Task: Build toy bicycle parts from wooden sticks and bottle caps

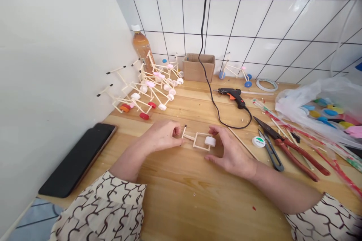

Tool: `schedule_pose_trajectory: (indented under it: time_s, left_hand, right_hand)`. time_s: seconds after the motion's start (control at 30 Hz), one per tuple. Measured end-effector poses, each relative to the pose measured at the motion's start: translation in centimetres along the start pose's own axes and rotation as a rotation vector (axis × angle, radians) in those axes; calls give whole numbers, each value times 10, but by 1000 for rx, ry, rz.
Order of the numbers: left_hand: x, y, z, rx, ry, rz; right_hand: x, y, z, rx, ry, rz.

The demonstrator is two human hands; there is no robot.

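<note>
A small frame of thin wooden sticks (201, 148) is in front of me, with a dark-tipped crossbar at its left end. A white bottle cap (209, 141) sits at its right end like a wheel. My left hand (164, 135) is closed, its thumb and fingers pinching the frame near the crossbar. Around the capped end curves my right hand (230, 152), thumb and fingers apart. Its fingertips are close to the cap; whether they touch it I cannot tell.
Several finished stick-and-cap models (152, 84) stand back left, near a drink bottle (143, 47) and a cardboard box (199, 67). A corded glue gun (233, 96) lies behind my right hand. Pliers (285, 145), snips (271, 152) and a bag of caps (319, 101) lie right; a phone (79, 158) lies left.
</note>
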State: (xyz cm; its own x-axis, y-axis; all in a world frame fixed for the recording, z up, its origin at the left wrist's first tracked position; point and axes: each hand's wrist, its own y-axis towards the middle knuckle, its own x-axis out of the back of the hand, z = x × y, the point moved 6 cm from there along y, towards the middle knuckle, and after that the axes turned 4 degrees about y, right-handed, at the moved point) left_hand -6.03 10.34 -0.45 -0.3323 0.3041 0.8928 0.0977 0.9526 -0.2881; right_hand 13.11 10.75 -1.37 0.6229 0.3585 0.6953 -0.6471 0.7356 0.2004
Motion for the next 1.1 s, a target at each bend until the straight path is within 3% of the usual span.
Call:
schedule_pose_trajectory:
  time_s: [0.6,0.8,1.1]
  left_hand:
    - [-2,3,1,-37,-3,-40]
    - [1,4,-1,-31,-24,-123]
    - [3,7,-8,-95,-33,-234]
  right_hand:
    - [-2,1,0,7,-83,-103]
    - [1,1,-3,-44,-186,-179]
    - [-1,2,2,-40,-350,-173]
